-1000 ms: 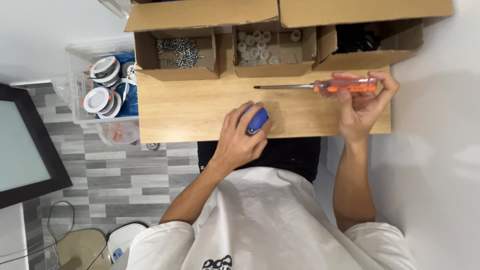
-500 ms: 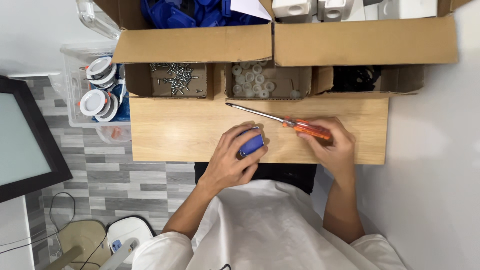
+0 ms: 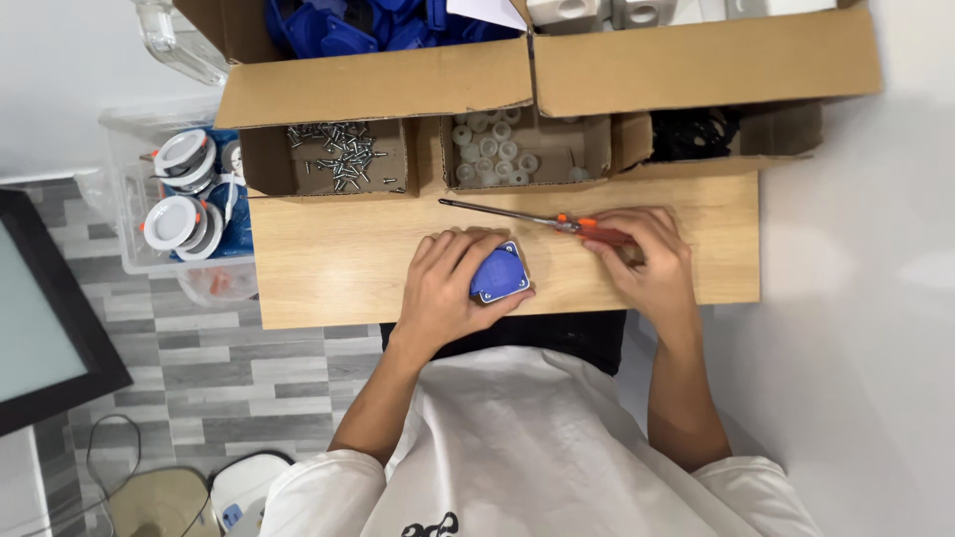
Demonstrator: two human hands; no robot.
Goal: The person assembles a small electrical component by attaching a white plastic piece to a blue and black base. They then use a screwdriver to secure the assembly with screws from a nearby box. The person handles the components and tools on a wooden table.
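Head view, looking straight down on a wooden board [image 3: 328,268] laid across the person's lap. The left hand [image 3: 453,288] is wrapped over a small blue housing [image 3: 497,271], fingers curled around its top and side, pinning it to the board near the middle. 2 small bright screws show at the corners of its exposed face. The right hand [image 3: 647,264] grips an orange-handled screwdriver [image 3: 542,221], fingers closed tight round the handle, and the long shaft lies low and angled away to the left, its tip resting over the board just short of the boxes, well clear of the housing.

Beyond the board sit 3 open cardboard trays: a screw tray [image 3: 343,159] full of small dark screws, a washer tray [image 3: 507,149] with pale round washers, and a third tray [image 3: 696,134] holding something black that I cannot make out. To the left, a clear plastic bin [image 3: 129,189] carries round white fittings.

Judging by the grip, driving a corner screw looks like the step in hand. To do it well, the shaft should come up steep and square to the housing's face, tip seated fully in the screw head before any turn. The left hand wants to keep the housing flat and unmoving, with its thumb kept off the corner being worked. A slanted shaft risks slipping out and scoring the plastic.
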